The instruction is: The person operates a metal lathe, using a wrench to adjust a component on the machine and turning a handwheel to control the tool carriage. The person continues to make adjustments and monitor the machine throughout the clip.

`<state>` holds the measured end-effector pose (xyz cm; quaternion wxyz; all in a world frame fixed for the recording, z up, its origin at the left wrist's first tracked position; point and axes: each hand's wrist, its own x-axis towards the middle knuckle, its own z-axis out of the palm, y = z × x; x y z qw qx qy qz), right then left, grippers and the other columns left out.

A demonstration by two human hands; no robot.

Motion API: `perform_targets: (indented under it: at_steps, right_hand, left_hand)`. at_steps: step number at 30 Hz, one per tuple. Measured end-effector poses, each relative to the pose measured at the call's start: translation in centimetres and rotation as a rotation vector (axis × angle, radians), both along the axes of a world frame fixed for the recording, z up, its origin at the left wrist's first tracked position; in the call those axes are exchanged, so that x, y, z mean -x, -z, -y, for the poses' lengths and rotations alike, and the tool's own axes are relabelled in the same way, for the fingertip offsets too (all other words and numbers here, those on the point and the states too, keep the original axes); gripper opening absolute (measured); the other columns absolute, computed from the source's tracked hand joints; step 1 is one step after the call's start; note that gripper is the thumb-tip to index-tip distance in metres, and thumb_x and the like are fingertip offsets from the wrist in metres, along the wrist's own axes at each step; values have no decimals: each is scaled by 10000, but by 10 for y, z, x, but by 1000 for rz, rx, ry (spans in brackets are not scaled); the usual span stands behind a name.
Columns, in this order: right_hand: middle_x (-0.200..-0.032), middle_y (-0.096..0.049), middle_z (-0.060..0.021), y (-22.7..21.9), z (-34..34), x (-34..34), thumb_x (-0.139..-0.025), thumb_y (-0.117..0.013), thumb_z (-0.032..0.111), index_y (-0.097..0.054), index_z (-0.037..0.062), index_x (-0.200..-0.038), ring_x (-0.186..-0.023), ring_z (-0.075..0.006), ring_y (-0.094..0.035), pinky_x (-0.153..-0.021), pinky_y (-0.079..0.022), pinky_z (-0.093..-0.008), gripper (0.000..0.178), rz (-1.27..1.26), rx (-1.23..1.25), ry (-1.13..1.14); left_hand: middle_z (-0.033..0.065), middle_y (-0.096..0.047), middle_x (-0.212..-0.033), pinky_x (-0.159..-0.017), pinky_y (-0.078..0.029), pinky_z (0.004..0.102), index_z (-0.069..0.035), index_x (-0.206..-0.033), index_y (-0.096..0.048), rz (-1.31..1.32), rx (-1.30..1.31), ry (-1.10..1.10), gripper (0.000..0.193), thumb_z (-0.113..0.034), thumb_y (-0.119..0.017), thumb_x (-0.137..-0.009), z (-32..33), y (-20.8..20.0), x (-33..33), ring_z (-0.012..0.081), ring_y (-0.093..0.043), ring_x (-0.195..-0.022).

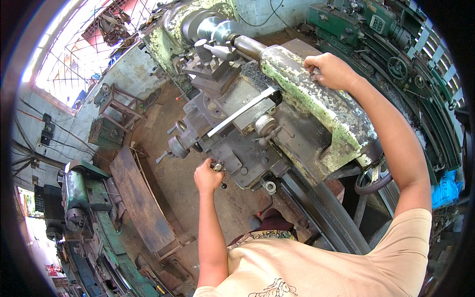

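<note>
My left hand (208,177) is closed round a small metal handle (217,167) at the near left edge of the lathe's carriage (247,161). My right hand (332,71) lies on top of the tailstock (316,91), which has chipped green and cream paint. Its fingers are curled, and what they hold, if anything, is hidden. The tailstock quill (250,47) reaches to a shiny round metal workpiece (221,31) by the chuck (195,24). A tool post (210,69) stands beside the workpiece. Dark metal chips (257,76) are piled between it and the tailstock.
Crank handles (178,147) and a graduated dial (266,125) stick out from the carriage. A tailstock handwheel (373,183) is near my right elbow. Green machines stand at right (341,32) and lower left (106,222). A rusty sheet (141,198) lies left; a blue bag (447,190) sits right.
</note>
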<state>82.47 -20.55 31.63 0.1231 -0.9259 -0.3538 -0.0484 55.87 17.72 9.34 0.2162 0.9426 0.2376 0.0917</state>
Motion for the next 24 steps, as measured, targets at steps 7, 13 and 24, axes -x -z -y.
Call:
perform_targets:
  at_steps: [7,13,24]
  right_hand:
    - [-1039,-773,-174,-1,0,1,-859,-725,-19,-672,-1,-1127,-1025,-360,-739,-912,-560,-457,273,-57,-44,-8]
    - [-978,-778,-164,5,4,-5,-829,-611,-36,-707,21,-1084,-938,-357,-747,-852,-578,-436,278,-28,-107,-43]
    - [-972,-748,-259,2,-5,8,-841,-681,63,-733,64,-1132,-969,-436,-737,-862,-596,-540,296,18,-28,15]
  left_hand:
    - [152,-800,-979,-848,-602,433,-95,-1084,-793,-43,0,-20,530,-241,-920,-590,2,-5,-2,342,-771,-937]
    - [155,-798,-973,-851,-600,444,-96,-1078,-792,-61,10,-21,517,-244,-912,-598,3,-8,-3,349,-767,-933]
    - [166,-794,-997,-882,-593,454,-101,-1047,-805,-184,31,0,441,-268,-859,-643,-6,-4,-11,371,-756,-978]
